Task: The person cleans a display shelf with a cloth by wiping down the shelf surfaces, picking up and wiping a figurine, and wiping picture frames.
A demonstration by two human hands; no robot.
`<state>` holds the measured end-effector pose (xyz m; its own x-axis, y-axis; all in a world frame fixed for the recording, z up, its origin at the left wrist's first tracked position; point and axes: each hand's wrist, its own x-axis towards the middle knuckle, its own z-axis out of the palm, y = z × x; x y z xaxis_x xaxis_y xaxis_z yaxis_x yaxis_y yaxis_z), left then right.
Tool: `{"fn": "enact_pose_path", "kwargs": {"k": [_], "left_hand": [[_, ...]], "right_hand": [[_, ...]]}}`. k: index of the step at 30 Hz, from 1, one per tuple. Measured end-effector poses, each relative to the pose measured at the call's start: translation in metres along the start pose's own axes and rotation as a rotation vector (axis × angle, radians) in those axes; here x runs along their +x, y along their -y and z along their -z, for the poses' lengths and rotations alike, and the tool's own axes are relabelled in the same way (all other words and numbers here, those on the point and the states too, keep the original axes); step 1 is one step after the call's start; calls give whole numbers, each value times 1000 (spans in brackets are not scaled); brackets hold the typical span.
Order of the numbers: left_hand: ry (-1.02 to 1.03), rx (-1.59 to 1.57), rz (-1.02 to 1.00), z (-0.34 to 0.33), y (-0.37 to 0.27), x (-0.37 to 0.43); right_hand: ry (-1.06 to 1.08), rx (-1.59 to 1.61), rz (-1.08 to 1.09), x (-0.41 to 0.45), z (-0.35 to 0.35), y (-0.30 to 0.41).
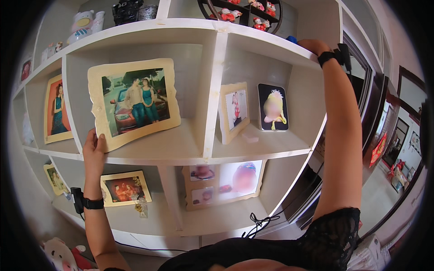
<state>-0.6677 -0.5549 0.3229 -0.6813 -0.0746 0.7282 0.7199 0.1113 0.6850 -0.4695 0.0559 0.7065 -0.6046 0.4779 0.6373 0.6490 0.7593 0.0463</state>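
Observation:
My left hand (94, 145) grips the lower left corner of a large cream picture frame (96, 101), thumb on the front. The frame is tilted in the middle shelf compartment and holds a photo of two people by a red car. My right hand (315, 45) reaches up onto the upper shelf at the right end, its fingers mostly hidden. Beside those fingers a small part of a blue object (291, 39) shows; whether I hold it cannot be made out. Below that hand, a smaller cream frame (250, 101) and a black photo plaque (273, 125) stand in the right compartment.
White shelving (217, 84) spans the view. Figurines sit on a round dark rack (251, 17) above, beside a white pig figure (83, 25). More framed photos, including a wide frame (188, 196), stand below. A black cord (261, 223) hangs before me; a plush toy (57, 254) is lower left.

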Motion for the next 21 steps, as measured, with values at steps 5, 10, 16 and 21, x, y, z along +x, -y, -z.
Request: {"fn": "enact_pose_path", "kwargs": {"k": [5,10,16,21], "left_hand": [[-9,-6,-29,-4,-1,-2],[-37,-32,-55,-4,5,-2],[-152,244,-148,-4,12,-2],[-155,335,-179,-12,-12,-7]], "right_hand": [[-244,30,697,7,4,-31],[-91,707,573,-44,21,-7],[-316,618,600,-135,47,100],[-686,357,714,-162,49,192]]}}
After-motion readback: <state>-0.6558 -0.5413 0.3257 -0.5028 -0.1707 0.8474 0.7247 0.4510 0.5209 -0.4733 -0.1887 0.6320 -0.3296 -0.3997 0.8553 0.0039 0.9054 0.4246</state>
